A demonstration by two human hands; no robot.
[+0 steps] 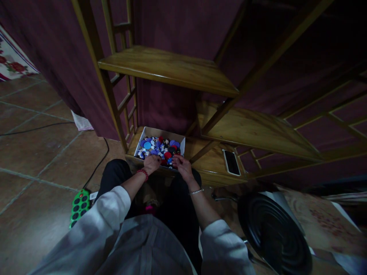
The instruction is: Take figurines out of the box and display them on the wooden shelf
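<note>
A shallow white box (184, 147) sits on the low wooden shelf, full of small pieces (158, 146) in blue, purple, red, white and black. They look like little toy parts and discs, too small to name surely. My left hand (152, 163), with a red bead bracelet, is over the box's near left edge. Its fingers are curled together, and what they hold, if anything, is hidden. My right hand (183, 166), with a silver bangle, is at the near right corner. Its thumb and fingers pinch close to the pieces; the thing between them is too small to make out.
Right of the box, a phone (231, 162) lies on the low shelf (205, 158). An upper shelf board (172, 70) hangs above the box. A black round stool (272, 233) is at my right. On the floor at left are a green power strip (80, 207) and a cable.
</note>
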